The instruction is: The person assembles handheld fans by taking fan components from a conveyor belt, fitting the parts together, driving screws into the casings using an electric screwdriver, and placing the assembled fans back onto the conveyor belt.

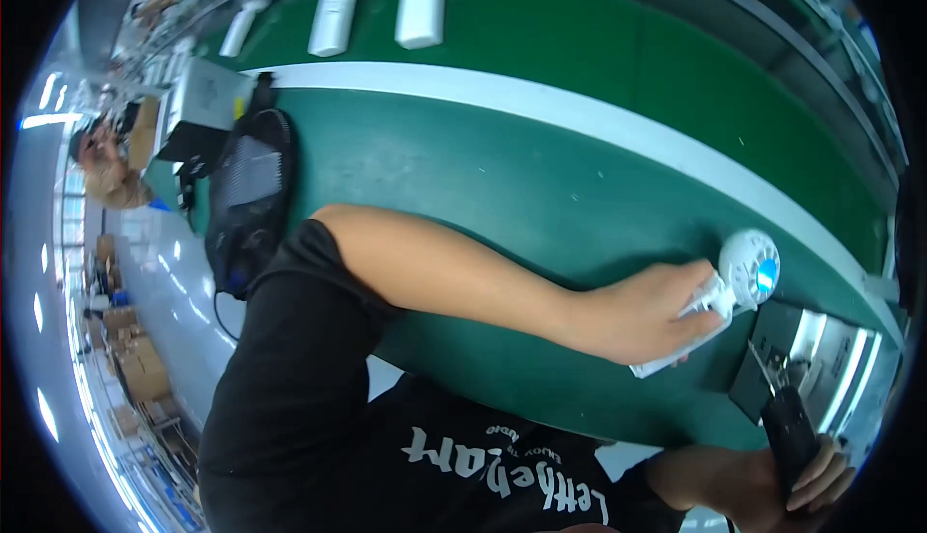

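Left hand (649,319) stretches across, gripping the white fan (719,296); right hand (801,480) clasps a black tool (787,427).

My feed is evenly bright, lit from ceiling strips that streak white along the left rim. The forearm (483,277) throws a soft shadow onto the belt (541,176). Edges bend hard into black corners, and detail smears there.
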The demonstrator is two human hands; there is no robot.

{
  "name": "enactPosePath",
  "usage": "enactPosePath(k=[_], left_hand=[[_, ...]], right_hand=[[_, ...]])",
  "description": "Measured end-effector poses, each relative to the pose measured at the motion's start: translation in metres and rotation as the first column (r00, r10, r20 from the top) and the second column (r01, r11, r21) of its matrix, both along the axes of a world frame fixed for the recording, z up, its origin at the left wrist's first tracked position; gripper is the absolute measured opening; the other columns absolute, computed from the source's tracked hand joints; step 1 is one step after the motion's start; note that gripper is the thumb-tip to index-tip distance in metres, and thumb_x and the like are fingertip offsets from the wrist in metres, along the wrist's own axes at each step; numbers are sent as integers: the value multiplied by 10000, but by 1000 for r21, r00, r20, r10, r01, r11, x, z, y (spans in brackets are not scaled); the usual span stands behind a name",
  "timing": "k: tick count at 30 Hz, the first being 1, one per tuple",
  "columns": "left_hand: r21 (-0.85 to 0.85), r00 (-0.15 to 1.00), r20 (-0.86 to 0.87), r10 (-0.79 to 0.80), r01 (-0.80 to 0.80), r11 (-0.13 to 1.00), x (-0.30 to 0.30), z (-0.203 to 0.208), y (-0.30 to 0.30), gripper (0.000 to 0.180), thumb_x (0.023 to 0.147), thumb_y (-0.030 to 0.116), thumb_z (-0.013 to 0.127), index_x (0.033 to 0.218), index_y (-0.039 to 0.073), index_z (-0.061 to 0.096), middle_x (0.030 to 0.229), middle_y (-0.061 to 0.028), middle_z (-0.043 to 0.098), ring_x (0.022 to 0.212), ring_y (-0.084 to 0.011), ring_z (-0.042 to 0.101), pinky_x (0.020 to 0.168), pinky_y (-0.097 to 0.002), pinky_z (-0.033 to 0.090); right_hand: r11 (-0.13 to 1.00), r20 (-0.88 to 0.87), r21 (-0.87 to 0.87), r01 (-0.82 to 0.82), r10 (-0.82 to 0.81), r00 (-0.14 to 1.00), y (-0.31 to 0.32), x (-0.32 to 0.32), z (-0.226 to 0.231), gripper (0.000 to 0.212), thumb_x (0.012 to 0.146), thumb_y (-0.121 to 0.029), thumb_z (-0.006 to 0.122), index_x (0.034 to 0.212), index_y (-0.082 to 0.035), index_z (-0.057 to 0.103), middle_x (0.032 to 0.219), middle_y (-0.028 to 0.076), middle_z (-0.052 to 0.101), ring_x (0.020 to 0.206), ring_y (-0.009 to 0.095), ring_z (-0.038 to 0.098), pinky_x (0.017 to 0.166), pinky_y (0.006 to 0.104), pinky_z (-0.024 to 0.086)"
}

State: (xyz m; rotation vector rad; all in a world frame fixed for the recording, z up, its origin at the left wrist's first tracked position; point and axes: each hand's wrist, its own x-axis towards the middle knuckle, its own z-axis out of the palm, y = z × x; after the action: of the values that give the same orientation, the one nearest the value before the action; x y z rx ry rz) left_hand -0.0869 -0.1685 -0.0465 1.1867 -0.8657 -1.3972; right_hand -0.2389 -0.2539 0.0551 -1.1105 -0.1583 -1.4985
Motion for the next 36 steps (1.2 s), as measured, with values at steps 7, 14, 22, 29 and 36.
enactPosePath(k=[7, 14, 22, 29, 36], left_hand=[[30, 999, -4, 44, -44, 999, 6, -3, 6, 241, 969, 225, 525, 1060, 11, 463, 880, -75, 620, 711, -118, 617, 612, -283, 504], [-2, 992, 122, 24, -24, 1000, 1, -1, 0, 224, 977, 216, 519, 1068, 18, 468, 836, -49, 611, 697, -103, 600, 605, -260, 478], [-32, 983, 185, 7, -2, 999, -15, -6, -5, 211, 964, 183, 545, 1067, 17, 465, 809, -61, 614, 689, -114, 601, 600, -271, 468], [-233, 923, 367, 118, -32, 972, -10, -6, -2, 223, 924, 123, 560, 982, -36, 414, 718, -199, 584, 625, -372, 581, 540, -422, 417], [-190, 924, 374, 85, -14, 982, -10, -7, -2, 222, 929, 134, 555, 1009, -34, 433, 736, -196, 597, 663, -344, 613, 559, -399, 440]], right_hand=[[993, -61, -97, 71, -77, 995, 5, -1, -11, 185, 812, -147, 601, 699, -116, 459, 617, -36, 458, 474, 65, 477, 499, 217, 394], [994, -172, -103, 24, -42, 984, 11, 8, -8, 202, 824, -160, 632, 704, -137, 472, 610, -49, 463, 477, 56, 500, 507, 211, 420], [988, -241, -103, 118, -140, 960, 11, 8, -19, 210, 858, -197, 621, 716, -138, 477, 639, -51, 451, 458, 63, 472, 499, 217, 407], [979, -271, -166, 120, -162, 949, 23, 26, -23, 201, 878, -225, 628, 768, -135, 486, 657, -50, 448, 450, 67, 448, 486, 237, 398], [975, -213, -206, 83, -127, 969, 23, 21, -35, 174, 867, -178, 642, 794, -122, 494, 675, -39, 467, 446, 70, 440, 490, 249, 402]])
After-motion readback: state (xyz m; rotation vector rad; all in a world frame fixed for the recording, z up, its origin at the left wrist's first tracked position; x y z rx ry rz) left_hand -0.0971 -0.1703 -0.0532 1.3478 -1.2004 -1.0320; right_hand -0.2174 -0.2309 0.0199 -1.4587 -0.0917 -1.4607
